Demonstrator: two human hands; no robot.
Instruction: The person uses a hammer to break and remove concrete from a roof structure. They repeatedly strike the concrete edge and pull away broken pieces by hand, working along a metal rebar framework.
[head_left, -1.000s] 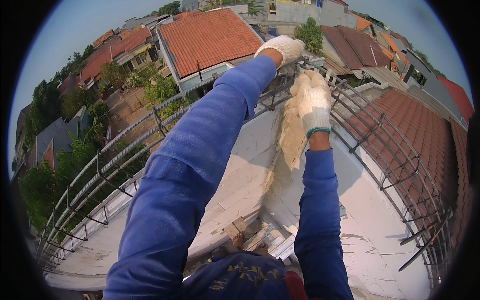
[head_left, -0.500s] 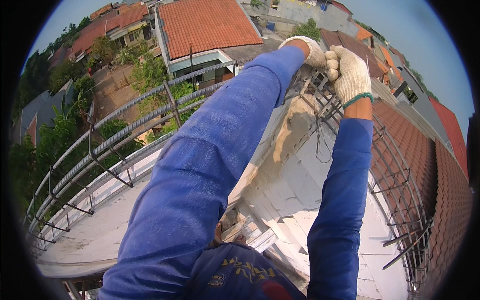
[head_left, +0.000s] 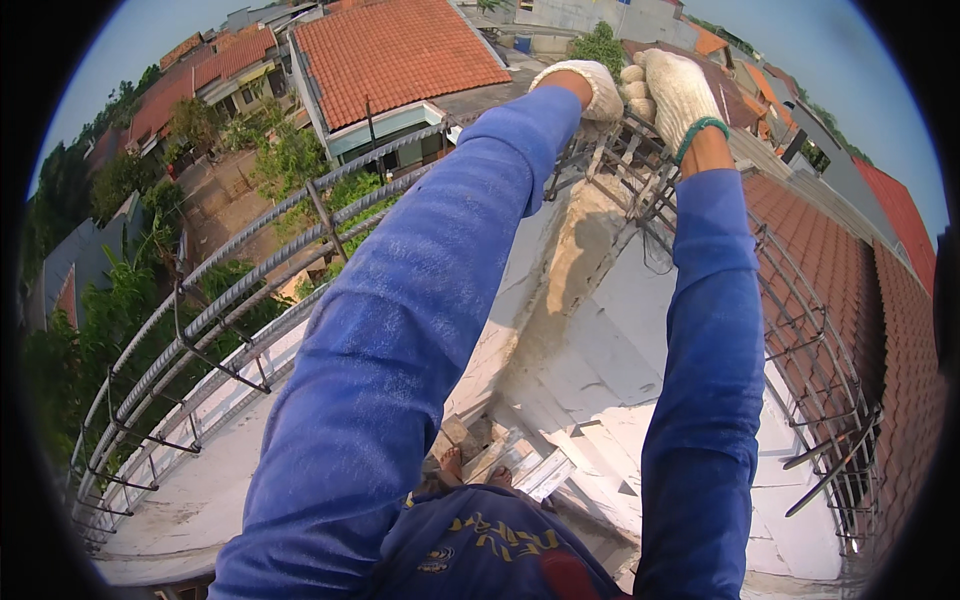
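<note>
Both my arms, in blue sleeves, stretch forward to a corner where steel reinforcement bars (head_left: 632,172) meet on top of the walls. My left hand (head_left: 597,92), in a cream knitted glove, is bent over at the wrist at the bars; its fingers are hidden. Close beside it, my right hand (head_left: 682,95), in a matching glove with a green cuff, is closed with curled fingers above the bars. Whatever it grips is hidden. Thin dark wire (head_left: 655,255) hangs from the bars below my right hand.
A rebar cage (head_left: 215,315) runs along the left wall top, another (head_left: 825,370) along the right. Rough concrete (head_left: 575,265) fills the corner between pale block walls (head_left: 610,350). My bare feet (head_left: 500,476) stand on planks below. Tiled roofs (head_left: 400,60) lie beyond, with a drop at left.
The view has shifted, so the arms and bars sit differently in it. Both hands stay together at the corner, and the right hand remains closed.
</note>
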